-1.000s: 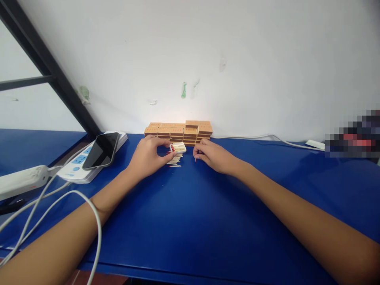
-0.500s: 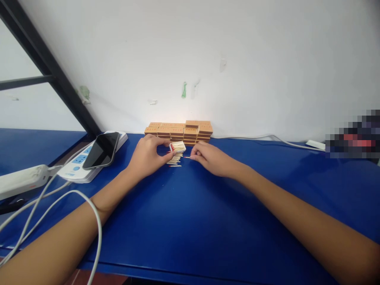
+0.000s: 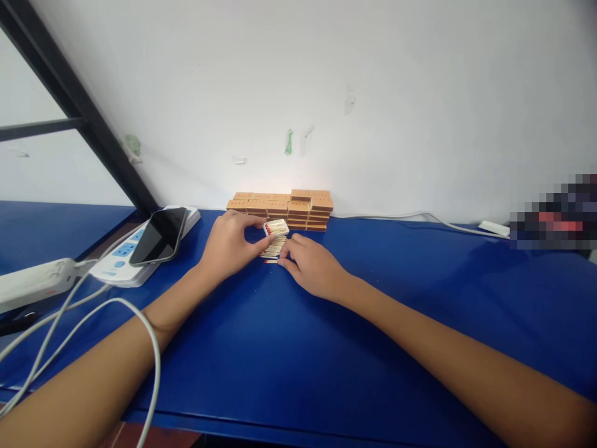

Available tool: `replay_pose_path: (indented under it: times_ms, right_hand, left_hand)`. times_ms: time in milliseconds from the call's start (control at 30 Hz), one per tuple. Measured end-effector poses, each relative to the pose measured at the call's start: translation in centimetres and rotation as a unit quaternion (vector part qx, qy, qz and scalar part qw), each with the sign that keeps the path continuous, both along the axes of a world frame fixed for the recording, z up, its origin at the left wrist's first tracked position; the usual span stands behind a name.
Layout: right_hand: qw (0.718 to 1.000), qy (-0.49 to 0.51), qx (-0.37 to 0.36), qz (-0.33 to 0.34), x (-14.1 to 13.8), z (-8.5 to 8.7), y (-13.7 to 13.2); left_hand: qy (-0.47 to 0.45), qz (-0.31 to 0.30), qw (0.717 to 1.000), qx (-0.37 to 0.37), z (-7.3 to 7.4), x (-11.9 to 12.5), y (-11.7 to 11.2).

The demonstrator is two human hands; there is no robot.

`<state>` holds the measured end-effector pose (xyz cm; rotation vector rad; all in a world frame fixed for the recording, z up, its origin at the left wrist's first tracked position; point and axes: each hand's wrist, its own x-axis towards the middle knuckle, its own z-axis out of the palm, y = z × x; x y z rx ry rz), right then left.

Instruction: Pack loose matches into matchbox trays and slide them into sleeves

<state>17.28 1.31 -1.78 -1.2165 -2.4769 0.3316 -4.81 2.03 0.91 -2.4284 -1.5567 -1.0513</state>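
My left hand (image 3: 232, 242) pinches a small white matchbox tray (image 3: 283, 232) between thumb and fingers. The tray is tilted and holds several red-headed matches (image 3: 276, 228). Below it, a heap of loose matches (image 3: 273, 250) lies on the blue table. At the near edge of the heap, my right hand (image 3: 313, 266) has its thumb and fingertips closed on the right end of a single match (image 3: 270, 261). The match's red head points left. The fingers cover its other end.
Stacked orange matchboxes (image 3: 298, 208) stand against the white wall behind my hands. On the left lie a power strip (image 3: 112, 272) with a phone (image 3: 159, 235) on it and looping white cables (image 3: 153, 348). A thin cable (image 3: 401, 215) runs along the wall.
My right hand has moved left and slightly toward me, from holding a match beside the tray to the single match at the heap's edge. My left hand and the tray have shifted slightly left.
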Motion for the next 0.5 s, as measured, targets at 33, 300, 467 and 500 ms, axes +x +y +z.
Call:
replay_pose_path:
  times_ms: [33, 300, 467, 500]
  right_hand:
    - [1.0, -0.005, -0.007, 0.005, 0.1, 0.1, 0.0]
    - [0.999, 0.028, -0.01, 0.025, 2.1, 1.2, 1.2]
    - [0.993, 0.104, 0.056, -0.012, 3.2, 1.8, 2.4]
    - [0.992, 0.113, 0.063, -0.015, 3.2, 1.7, 2.5]
  left_hand:
    - [0.0, -0.001, 1.0, -0.001, 0.0, 0.0, 0.0]
    - [0.038, -0.004, 0.999, -0.004, 0.0, -0.2, 0.0]
    - [0.04, -0.074, 0.996, 0.001, -0.2, 0.3, -0.2]
    - [0.035, -0.092, 0.995, 0.002, -0.2, 0.4, -0.2]
